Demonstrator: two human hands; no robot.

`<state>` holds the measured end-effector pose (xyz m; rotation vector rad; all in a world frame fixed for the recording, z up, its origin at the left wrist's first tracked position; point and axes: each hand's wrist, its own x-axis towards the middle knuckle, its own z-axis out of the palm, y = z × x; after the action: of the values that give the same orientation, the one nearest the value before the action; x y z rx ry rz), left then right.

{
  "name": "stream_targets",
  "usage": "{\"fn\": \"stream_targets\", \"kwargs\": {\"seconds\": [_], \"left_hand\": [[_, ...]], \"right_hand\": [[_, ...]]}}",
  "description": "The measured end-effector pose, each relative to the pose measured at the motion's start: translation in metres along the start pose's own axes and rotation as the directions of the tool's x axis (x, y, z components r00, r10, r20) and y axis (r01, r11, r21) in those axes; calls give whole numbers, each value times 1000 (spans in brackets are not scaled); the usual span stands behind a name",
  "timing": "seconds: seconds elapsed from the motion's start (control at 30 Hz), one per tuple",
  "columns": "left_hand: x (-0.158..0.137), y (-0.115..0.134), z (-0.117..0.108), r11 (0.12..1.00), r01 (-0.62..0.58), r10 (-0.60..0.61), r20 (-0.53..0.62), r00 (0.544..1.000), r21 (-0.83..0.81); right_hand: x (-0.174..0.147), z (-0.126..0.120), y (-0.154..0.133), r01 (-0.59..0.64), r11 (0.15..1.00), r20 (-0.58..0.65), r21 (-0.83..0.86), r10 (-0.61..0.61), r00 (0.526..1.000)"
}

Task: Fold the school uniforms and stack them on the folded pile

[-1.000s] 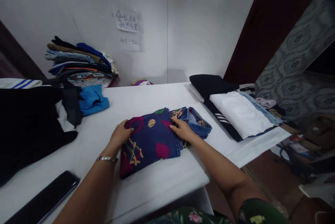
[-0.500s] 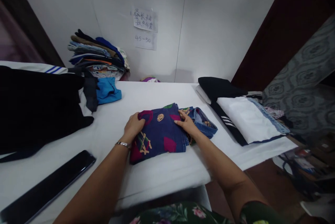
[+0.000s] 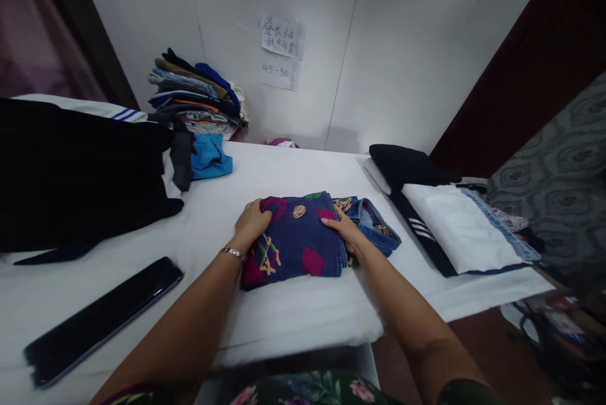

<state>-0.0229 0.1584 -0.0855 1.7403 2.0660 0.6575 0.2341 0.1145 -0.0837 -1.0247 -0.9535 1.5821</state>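
Observation:
A folded patterned denim shirt [image 3: 303, 238], dark blue with maroon patches and tan figures, lies on the white-covered table [image 3: 303, 168] in front of me. Its collar end sticks out to the right, showing lighter blue denim inside. My left hand [image 3: 253, 225], with a silver bracelet at the wrist, grips the shirt's upper left edge, fingers curled over it. At the right edge of the folded part, my right hand [image 3: 344, 228] holds the layers with the thumb on top. The fingers beneath are partly hidden.
Left lie a spread black garment [image 3: 85, 178], a blue cloth [image 3: 211, 156] and a dark phone-like slab [image 3: 104, 320]. Behind them rises a stack of folded clothes [image 3: 194, 89]. Folded white [image 3: 459, 228] and black garments [image 3: 407, 165] lie right. Paper notes [image 3: 283, 38] hang on the wall.
My view has turned slightly left, so things appear further right in the picture. Both hands keep their hold on the folded shirt, which looks much the same.

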Motion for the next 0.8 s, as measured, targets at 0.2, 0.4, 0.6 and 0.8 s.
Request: {"fn": "stream_targets", "kwargs": {"seconds": [0.2,0.4,0.6,0.8], "left_hand": [[9,-6,-4,981,31,-37,-25,999,-191],[6,0,-5,907,-42,2,-95,995,-420],[-18,28,14,824,-506,479,-162,863,-257],[-34,41,31,804,-594,583,163,796,28]], "right_hand": [[-4,10,-11,198,980,-31,-3,-198,980],[-8,-21,-54,232,965,-64,-122,-241,968],[-14,-88,-89,175,946,-119,-271,-213,970],[-13,-132,-60,-27,946,-187,-322,-36,982]]}}
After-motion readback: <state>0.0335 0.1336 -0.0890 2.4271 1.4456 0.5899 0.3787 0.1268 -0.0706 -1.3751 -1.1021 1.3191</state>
